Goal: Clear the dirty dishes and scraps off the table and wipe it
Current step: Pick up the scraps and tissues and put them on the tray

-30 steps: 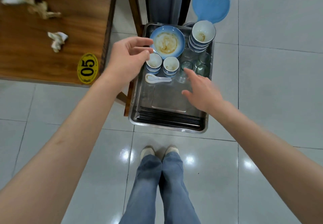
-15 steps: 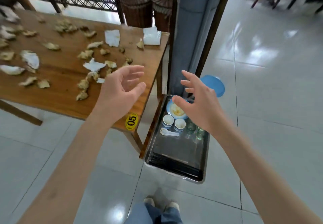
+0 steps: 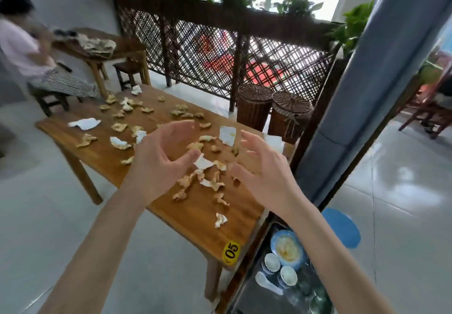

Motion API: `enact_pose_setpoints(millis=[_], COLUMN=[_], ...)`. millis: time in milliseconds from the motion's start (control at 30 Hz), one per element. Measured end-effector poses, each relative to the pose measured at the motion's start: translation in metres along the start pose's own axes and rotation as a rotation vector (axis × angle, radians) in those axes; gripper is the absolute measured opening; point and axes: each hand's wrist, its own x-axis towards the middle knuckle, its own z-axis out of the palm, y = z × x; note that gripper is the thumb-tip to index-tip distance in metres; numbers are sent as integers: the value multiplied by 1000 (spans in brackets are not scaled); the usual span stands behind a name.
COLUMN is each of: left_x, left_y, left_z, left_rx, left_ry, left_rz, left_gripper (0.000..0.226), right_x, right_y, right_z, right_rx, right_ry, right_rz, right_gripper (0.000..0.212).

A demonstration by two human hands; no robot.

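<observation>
The wooden table, marked with a yellow 05 sticker, is strewn with several crumpled napkins and food scraps. My left hand and my right hand hover above its near end, fingers spread and loosely curled, holding nothing. On the floor at the lower right lies a metal tray with a dirty blue plate, small bowls, a white spoon and glasses.
A grey padded post rises right of the table. Two wicker baskets stand by a lattice fence. A blue disc lies on the tiled floor. A seated person is at another table, far left.
The view has swung up from the tray on the floor to the table. Both hands have risen from over the tray and now hover above the scraps, still empty.
</observation>
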Motion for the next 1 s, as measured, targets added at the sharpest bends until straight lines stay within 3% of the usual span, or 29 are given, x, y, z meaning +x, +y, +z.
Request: enact_pose_setpoints(millis=[267, 500, 733, 1000], left_x=[59, 118, 188, 321], left_y=[-90, -179, -278, -368], left_z=[-143, -245, -291, -322], left_rx=[72, 99, 99, 131], left_ry=[99, 181, 188, 125], left_rz=[-38, -120, -177, -160], left_gripper=[49, 46, 48, 48], right_x=[112, 202, 299, 434], right_y=[-92, -141, -146, -151], right_z=[139, 247, 332, 420], right_rx=[14, 48, 20, 6], right_ry=[-55, -110, -163, -124], right_rz=[-107, -78, -43, -24], right_gripper=[66, 65, 66, 68])
